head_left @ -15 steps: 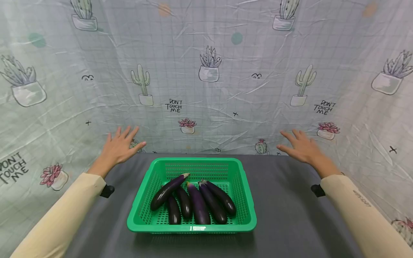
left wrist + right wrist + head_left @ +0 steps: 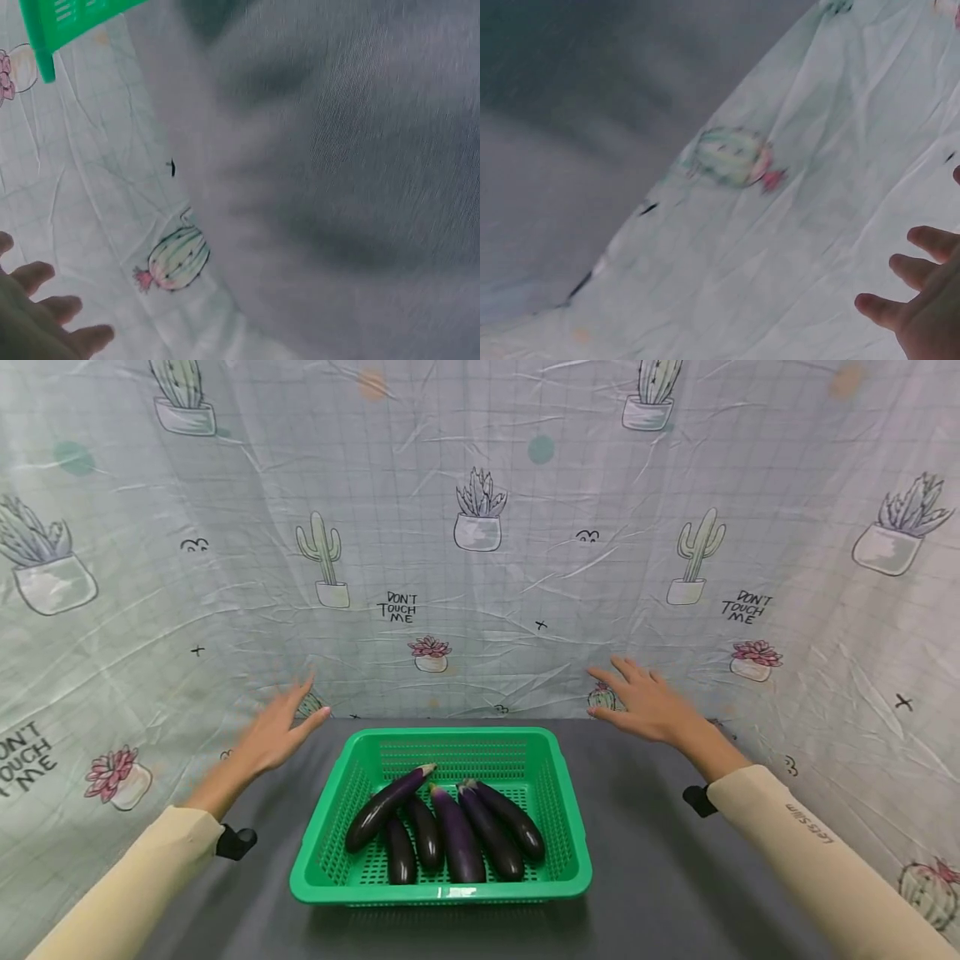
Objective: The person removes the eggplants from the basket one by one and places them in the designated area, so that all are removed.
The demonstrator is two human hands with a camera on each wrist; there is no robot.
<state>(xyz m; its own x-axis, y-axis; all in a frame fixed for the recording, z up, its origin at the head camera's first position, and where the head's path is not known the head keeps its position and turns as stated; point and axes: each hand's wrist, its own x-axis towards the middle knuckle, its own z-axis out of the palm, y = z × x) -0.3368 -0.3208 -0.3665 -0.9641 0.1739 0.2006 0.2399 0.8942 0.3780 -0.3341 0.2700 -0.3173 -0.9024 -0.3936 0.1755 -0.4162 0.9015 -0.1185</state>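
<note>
A green plastic basket [image 2: 438,890] stands in the middle of the grey table in the head view. Several dark purple eggplants [image 2: 457,835] lie in it, one resting slantwise across others on the left. My left hand [image 2: 273,731] hovers left of the basket's far corner, fingers spread and holding nothing. To the right of the basket, my right hand [image 2: 648,706] is raised above the table with its fingers extended, touching nothing. The left wrist view catches the fingers [image 2: 60,307] at its lower left corner. In the right wrist view, fingers [image 2: 915,270] show at the right edge.
A grey tabletop [image 2: 645,860] carries the basket. Behind it and at both sides hangs a pale curtain [image 2: 480,610] printed with cacti and words. A black band [image 2: 236,842] sits at the left wrist, another [image 2: 700,800] at the right.
My right hand has moved left, nearer the basket. The left hand has shifted slightly left and down, blurred by motion. The basket and eggplants keep their arrangement; the view has shifted a little.
</note>
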